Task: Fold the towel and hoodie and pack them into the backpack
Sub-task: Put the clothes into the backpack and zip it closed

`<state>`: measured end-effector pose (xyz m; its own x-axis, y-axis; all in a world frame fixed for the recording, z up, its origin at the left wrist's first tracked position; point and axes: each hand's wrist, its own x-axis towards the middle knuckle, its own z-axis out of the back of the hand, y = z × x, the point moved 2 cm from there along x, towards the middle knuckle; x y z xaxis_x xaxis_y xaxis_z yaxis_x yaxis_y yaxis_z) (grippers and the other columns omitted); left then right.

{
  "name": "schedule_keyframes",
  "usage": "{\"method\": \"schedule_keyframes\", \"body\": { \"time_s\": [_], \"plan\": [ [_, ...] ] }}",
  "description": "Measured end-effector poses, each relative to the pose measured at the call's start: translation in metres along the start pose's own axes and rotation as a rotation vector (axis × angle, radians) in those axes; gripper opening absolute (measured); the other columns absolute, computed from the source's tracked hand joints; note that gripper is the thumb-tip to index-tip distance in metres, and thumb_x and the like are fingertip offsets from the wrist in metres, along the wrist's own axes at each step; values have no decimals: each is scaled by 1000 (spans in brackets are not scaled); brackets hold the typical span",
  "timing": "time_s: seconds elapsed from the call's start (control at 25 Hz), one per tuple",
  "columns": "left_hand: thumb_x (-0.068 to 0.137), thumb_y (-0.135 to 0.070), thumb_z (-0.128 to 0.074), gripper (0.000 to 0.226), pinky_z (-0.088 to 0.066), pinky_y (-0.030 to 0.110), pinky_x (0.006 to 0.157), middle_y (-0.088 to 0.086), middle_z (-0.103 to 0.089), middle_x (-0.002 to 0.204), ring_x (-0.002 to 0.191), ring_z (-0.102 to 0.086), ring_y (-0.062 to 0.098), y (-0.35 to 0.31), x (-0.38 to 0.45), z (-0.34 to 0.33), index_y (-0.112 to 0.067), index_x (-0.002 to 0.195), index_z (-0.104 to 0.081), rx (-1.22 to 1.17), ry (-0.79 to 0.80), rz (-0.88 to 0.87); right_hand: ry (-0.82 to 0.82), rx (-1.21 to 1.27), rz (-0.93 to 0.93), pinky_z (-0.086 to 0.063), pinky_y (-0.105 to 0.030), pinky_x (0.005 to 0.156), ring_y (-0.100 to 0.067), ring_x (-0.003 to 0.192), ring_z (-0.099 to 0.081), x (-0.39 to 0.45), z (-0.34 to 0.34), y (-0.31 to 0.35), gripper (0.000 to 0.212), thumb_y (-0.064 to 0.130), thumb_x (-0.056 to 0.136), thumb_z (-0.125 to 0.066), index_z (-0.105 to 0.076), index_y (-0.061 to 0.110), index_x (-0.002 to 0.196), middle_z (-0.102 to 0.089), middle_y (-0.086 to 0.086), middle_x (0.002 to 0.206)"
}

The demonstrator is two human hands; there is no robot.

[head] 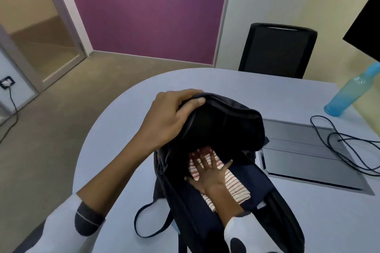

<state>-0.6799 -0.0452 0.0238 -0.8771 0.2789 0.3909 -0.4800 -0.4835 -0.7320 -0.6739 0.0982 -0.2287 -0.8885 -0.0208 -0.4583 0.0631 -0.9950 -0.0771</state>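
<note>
One black backpack (pixel 216 129) is being held open on the rounded grey table (pixel 123 129), its long axis running from the near edge away to the far right. Its top flap is being gripped by the left hand (pixel 164 117). One folded red-striped towel (pixel 236 187) is being pressed inside by the right hand (pixel 207 172), fingers flat — lengthwise along the bag. Bare tabletop is lying left and beyond; one blue bottle (pixel 349 92) and one cable (pixel 339 146) are sitting right.

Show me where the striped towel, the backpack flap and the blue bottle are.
striped towel (pixel 236 188): head view, its bare right part inside the bag.
backpack flap (pixel 224 123): head view, middle of the lifted flap.
blue bottle (pixel 347 92): head view, its body.
</note>
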Motion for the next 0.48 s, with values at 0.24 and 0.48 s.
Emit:
{"method": "schedule_keyframes", "body": {
  "time_s": [0.24, 0.48],
  "plan": [
    [97, -28, -51, 27, -40, 15, 91, -11, -67, 113, 109, -58, 6, 40, 19, -9, -22, 119, -66, 8, -23, 135, -53, 72, 167, 10, -58, 113, -19, 145, 22, -19, -10, -48, 131, 90, 33, 33, 15, 32, 149, 33, 11, 147],
    [97, -30, -50, 28, -44, 30, 94, -6, -69, 112, 109, -59, 13, 46, 20, -16, -22, 118, -66, 26, -28, 140, -235, 84, 39, 24, -34, 112, -17, 148, 4, -77, -29, -102, 124, 82, 55, 33, 3, 8, 150, -4, -7, 160]
  ]
}}
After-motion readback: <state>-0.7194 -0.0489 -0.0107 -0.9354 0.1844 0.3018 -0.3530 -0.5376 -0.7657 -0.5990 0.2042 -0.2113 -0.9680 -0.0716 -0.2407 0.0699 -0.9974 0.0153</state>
